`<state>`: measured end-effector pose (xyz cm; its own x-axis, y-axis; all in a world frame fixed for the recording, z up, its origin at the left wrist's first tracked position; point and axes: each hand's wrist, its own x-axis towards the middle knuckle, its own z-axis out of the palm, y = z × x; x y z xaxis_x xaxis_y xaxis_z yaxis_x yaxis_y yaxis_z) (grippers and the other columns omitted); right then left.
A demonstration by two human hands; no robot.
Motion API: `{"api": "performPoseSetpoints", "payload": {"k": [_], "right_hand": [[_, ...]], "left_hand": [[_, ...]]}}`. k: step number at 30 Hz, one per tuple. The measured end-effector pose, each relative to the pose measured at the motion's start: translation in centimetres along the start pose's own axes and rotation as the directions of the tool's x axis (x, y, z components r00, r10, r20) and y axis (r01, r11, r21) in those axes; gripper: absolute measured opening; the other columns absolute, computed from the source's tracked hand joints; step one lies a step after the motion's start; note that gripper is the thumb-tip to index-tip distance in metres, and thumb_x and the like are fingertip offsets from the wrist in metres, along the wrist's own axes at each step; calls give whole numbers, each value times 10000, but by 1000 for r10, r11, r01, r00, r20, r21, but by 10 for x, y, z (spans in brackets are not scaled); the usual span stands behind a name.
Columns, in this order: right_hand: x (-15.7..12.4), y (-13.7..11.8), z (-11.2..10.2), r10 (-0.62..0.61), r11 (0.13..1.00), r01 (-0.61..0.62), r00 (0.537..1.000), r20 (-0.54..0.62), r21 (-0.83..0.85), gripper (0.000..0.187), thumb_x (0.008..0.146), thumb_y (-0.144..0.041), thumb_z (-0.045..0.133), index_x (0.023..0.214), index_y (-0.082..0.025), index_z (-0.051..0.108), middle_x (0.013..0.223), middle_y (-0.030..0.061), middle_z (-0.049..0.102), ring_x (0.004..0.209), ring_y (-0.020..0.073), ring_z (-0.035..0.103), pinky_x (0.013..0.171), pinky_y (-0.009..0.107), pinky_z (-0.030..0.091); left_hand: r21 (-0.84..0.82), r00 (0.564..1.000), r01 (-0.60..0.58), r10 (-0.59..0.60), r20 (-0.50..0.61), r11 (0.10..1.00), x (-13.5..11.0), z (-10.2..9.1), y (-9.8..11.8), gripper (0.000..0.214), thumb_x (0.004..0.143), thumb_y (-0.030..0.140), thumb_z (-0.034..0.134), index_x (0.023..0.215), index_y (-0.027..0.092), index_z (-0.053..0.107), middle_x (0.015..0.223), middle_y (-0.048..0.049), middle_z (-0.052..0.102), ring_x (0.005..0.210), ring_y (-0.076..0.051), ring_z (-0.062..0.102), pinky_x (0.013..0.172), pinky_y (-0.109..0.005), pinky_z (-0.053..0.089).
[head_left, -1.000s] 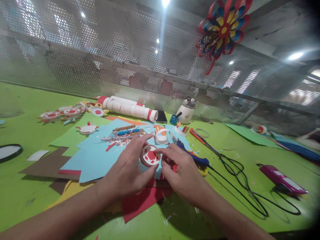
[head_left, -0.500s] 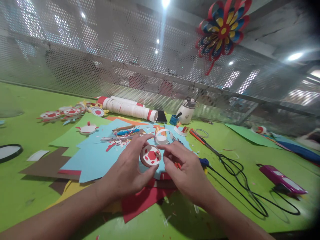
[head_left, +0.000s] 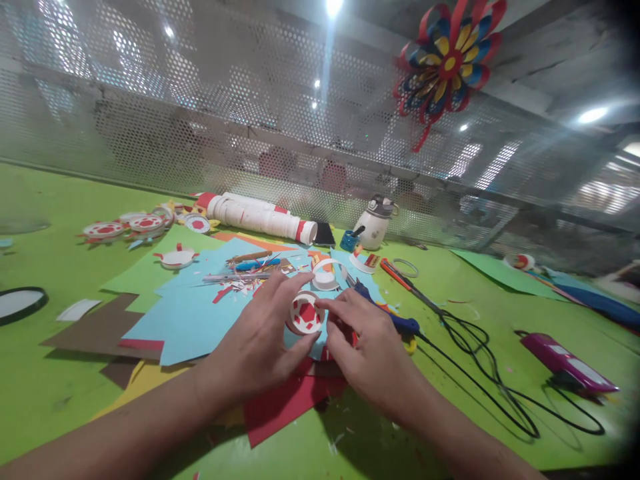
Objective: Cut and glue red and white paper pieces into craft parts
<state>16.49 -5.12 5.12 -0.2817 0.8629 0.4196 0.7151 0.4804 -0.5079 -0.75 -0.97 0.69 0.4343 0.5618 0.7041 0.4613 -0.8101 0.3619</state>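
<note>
A small white paper cup base with red cut-out shapes [head_left: 306, 313] is held between both hands above the light blue paper sheet [head_left: 200, 313]. My left hand [head_left: 260, 340] grips its left side with thumb and fingers curled round it. My right hand [head_left: 363, 347] pinches its right rim with the fingertips. Just beyond the hands lies a white paper ring [head_left: 327, 273], and blue-handled scissors [head_left: 395, 321] rest to the right of my right hand.
Coloured sheets lie stacked on the green table [head_left: 60, 393]. At the back are a stack of white cups [head_left: 260, 217], finished red-white discs [head_left: 125, 225] and a white glue jar [head_left: 373, 223]. A black cable [head_left: 480, 360] runs to a purple glue gun [head_left: 565, 360]. A paper flower [head_left: 447, 57] hangs on the mesh wall.
The cup base has tilted and shifted slightly right between my fingers. My right hand has slid back over the scissors' handle, fingertips still on the rim.
</note>
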Motion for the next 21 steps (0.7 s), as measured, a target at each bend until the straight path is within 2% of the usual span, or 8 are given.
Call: {"api": "performPoseSetpoints", "payload": {"k": [11, 17, 21], "right_hand": [[-7, -6, 13, 53, 997, -54, 998, -24, -51, 365, 788, -73, 476, 1113, -111, 638, 919, 95, 574, 837, 241, 527, 749, 400, 429], [-2, -8, 10, 154, 984, -156, 988, 29, 87, 282, 760, -36, 462, 945, -143, 647, 790, 27, 526, 717, 181, 490, 645, 324, 392], [0, -6, 10, 195, 967, -201, 979, 50, 159, 317, 749, -18, 460, 974, -136, 648, 813, 29, 537, 743, 179, 506, 660, 319, 402]], "left_hand": [[112, 999, -39, 42, -26, 993, -3, 1, 6, 606, 834, 155, 558, 1383, 146, 301, 1177, -166, 481, 1142, -316, 485, 881, -461, 505], [147, 997, -63, 67, -24, 987, -3, 2, 5, 588, 841, 134, 537, 1382, 138, 304, 1142, -157, 491, 1099, -301, 502, 862, -443, 511], [136, 998, -42, 47, -38, 990, -2, 2, 5, 589, 838, 147, 547, 1376, 145, 306, 1172, -162, 481, 1148, -312, 485, 876, -444, 508]]}}
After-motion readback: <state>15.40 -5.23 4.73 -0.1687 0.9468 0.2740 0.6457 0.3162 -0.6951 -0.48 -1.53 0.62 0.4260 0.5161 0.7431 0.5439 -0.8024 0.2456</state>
